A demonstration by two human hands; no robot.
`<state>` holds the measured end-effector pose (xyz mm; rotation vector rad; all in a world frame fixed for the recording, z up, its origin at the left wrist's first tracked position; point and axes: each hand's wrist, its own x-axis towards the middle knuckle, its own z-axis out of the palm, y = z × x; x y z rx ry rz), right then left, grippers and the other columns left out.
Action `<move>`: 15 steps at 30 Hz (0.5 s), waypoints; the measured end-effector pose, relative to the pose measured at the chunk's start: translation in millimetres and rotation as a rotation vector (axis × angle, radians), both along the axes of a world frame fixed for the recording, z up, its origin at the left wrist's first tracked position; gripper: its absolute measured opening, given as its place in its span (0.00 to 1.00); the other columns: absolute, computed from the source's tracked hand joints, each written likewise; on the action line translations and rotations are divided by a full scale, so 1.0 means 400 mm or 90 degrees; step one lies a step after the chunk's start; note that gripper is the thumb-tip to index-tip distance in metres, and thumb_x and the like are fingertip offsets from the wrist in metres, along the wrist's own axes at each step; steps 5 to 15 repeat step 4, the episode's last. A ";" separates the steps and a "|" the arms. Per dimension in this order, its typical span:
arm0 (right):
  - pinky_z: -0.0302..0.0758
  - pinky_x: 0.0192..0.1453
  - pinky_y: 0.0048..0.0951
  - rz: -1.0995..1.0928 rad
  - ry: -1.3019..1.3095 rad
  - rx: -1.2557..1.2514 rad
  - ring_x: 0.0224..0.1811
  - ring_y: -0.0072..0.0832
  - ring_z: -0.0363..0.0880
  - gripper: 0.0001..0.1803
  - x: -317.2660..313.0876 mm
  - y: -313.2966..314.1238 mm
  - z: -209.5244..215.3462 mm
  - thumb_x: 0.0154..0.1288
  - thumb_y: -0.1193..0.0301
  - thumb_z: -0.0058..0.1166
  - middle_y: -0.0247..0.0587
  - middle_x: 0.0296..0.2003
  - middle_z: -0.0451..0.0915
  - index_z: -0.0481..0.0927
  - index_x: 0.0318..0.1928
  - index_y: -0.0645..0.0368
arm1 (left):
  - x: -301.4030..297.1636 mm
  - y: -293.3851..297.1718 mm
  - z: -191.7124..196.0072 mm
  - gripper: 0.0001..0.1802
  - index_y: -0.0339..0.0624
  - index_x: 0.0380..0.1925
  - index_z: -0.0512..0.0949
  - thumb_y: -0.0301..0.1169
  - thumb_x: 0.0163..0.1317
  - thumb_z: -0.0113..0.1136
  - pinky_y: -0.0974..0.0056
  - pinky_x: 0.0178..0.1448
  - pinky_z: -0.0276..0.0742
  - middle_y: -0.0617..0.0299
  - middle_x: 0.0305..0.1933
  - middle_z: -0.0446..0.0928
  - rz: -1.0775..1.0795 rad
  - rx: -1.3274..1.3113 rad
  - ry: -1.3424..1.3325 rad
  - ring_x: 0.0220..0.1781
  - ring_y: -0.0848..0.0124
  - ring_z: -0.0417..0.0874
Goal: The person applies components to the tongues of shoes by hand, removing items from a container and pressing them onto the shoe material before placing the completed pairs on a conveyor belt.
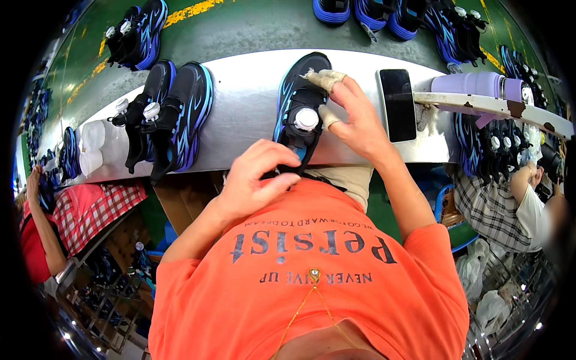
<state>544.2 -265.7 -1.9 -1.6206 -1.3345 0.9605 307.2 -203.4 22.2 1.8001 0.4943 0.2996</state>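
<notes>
A black running shoe [295, 85] with blue and purple edging lies on the metal table, toe pointing away from me. A round white dial [306, 119] sits on its upper. My right hand [359, 123] grips the shoe's right side, with pale covers on the thumb and some fingertips; the thumb rests beside the dial. At the heel, my left hand [255, 177] curls its fingers and thumb around the collar. Part of the heel is hidden by the fingers.
Left on the metal table [240, 90] stand a pair of similar shoes [193, 114] and white plastic cups [92, 150]. A phone [397, 108], a purple bottle [468, 85] and a chipped white bar [498, 103] are at right. More shoes [144, 33] line the green surface beyond. People sit on both sides.
</notes>
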 end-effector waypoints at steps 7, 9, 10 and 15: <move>0.61 0.70 0.36 -0.008 0.062 -0.022 0.66 0.39 0.65 0.32 0.024 -0.009 -0.044 0.54 0.77 0.52 0.43 0.62 0.67 0.72 0.63 0.50 | 0.030 -0.014 0.005 0.29 0.43 0.53 0.76 0.37 0.49 0.70 0.59 0.50 0.74 0.55 0.50 0.77 -0.099 0.226 0.056 0.47 0.57 0.74; 0.61 0.70 0.36 -0.008 0.062 -0.022 0.66 0.39 0.65 0.32 0.024 -0.009 -0.044 0.54 0.77 0.52 0.43 0.62 0.67 0.72 0.63 0.50 | 0.030 -0.014 0.005 0.29 0.43 0.53 0.76 0.37 0.49 0.70 0.59 0.50 0.74 0.55 0.50 0.77 -0.099 0.226 0.056 0.47 0.57 0.74; 0.61 0.70 0.36 -0.008 0.062 -0.022 0.66 0.39 0.65 0.32 0.024 -0.009 -0.044 0.54 0.77 0.52 0.43 0.62 0.67 0.72 0.63 0.50 | 0.030 -0.014 0.005 0.29 0.43 0.53 0.76 0.37 0.49 0.70 0.59 0.50 0.74 0.55 0.50 0.77 -0.099 0.226 0.056 0.47 0.57 0.74; 0.61 0.70 0.36 -0.008 0.062 -0.022 0.66 0.39 0.65 0.32 0.024 -0.009 -0.044 0.54 0.77 0.52 0.43 0.62 0.67 0.72 0.63 0.50 | 0.030 -0.014 0.005 0.29 0.43 0.53 0.76 0.37 0.49 0.70 0.59 0.50 0.74 0.55 0.50 0.77 -0.099 0.226 0.056 0.47 0.57 0.74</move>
